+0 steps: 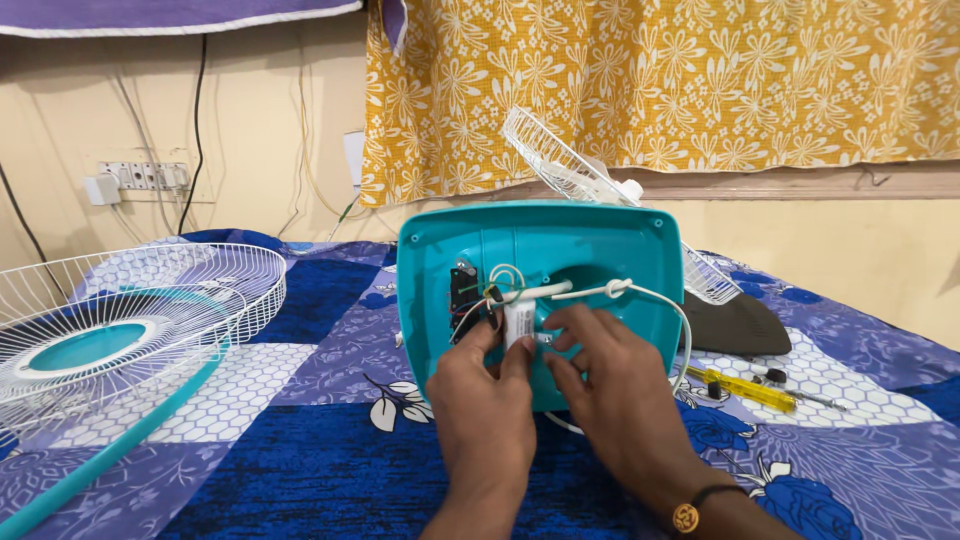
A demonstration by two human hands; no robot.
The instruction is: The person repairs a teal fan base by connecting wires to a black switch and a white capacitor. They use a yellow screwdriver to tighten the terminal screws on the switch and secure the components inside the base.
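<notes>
Dead centre there's a teal plastic fan base [560,250] tipped up so its hollow underside faces the camera: smooth moulded shell, rounded-rectangle shape, with a deep recess in the middle. Inside that cavity sit a small black switch block [463,290] at about 9 o'clock, a tangle of thin coloured wires [490,290], and a white power cord [610,290] knotted near the middle and running off toward 3 o'clock.

The left hand [485,405] comes up from 6 o'clock, thumb and fingers narrowed into a pinch on a small white boxy capacitor [519,322] just inside the recess. The right hand [605,385] is right beside it, fingers curled in and touching the same little block from the 3 o'clock side. A dark band with a round gold charm [686,516] rides on that wrist.

It all rests on a bed covered in a blue and purple patchwork sheet [300,460], soft cotton with floral and honeycomb prints. At 9 o'clock lies a white wire fan guard [130,300] with a teal hub and a teal rim ring. At 3 o'clock there's a yellow-handled screwdriver [745,388] and a dark grey plastic cover [735,325]; a second white wire grille [570,165] leans behind the base at 12 o'clock, in front of a mustard floral curtain [660,80].
</notes>
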